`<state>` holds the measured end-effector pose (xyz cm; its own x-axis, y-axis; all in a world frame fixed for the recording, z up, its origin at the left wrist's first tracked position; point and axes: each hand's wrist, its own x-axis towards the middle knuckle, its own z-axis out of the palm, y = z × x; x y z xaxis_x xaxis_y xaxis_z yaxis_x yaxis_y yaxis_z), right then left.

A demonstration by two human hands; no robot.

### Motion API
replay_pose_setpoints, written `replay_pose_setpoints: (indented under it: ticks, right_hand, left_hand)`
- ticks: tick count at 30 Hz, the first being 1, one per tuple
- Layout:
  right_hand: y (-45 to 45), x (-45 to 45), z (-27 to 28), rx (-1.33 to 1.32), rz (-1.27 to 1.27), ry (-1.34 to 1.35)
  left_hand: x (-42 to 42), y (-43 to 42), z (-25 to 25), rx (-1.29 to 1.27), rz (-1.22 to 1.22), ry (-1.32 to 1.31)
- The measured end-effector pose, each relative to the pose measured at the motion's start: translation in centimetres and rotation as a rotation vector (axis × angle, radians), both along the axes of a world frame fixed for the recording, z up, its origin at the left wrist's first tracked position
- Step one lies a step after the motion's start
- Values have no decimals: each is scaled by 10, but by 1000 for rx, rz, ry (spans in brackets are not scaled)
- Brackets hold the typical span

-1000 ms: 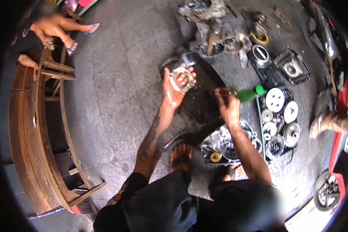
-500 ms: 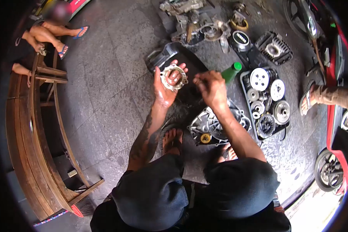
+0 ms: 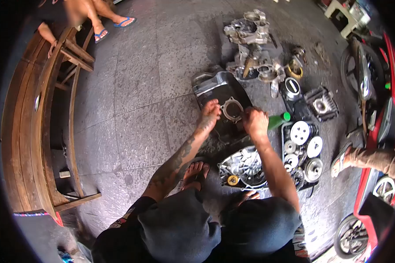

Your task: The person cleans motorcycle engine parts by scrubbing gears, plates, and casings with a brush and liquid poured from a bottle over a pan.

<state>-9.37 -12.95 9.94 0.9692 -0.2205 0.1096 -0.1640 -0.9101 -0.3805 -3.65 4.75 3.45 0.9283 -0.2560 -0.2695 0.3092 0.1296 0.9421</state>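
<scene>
My left hand (image 3: 210,115) pinches the left edge of a round metal ring-shaped flange (image 3: 225,115) with small lugs around its rim. The flange is held over a black plastic tray (image 3: 221,90), whose dark floor shows through the opening. On the other side, my right hand (image 3: 255,122) is closed near the flange's right edge; what its fingers hold, if anything, is hidden. A green bottle (image 3: 275,121) lies just beyond that hand. Below my right wrist is an open engine cover casing (image 3: 245,164) with a yellow gear (image 3: 233,180).
A tray of gears and pulleys (image 3: 314,147) lies at right, near a finned cylinder head (image 3: 321,104). Engine castings (image 3: 250,65) sit farther ahead. A wooden bench (image 3: 26,131) stands left, motorcycles (image 3: 373,131) right. Another person's foot (image 3: 339,163) is nearby.
My view has shifted. The flange has gone from resting in my open left palm to being pinched at its edge over the black tray, and my right hand has moved in close beside it.
</scene>
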Motion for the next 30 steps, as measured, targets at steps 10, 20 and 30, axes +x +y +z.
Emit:
replay_pose_setpoints:
  ticks: [10,20,30]
  right_hand:
    - [-13,-10,-2,367,-129,-25]
    - [-25,-54,11,499,215,-280]
    - [86,-51,2,562,514,108]
  left_hand:
    - [-11,-23,12,-98,54,202]
    - [-34,78,66,-481,130,49]
    - [-430,414,2,-103,1140,406]
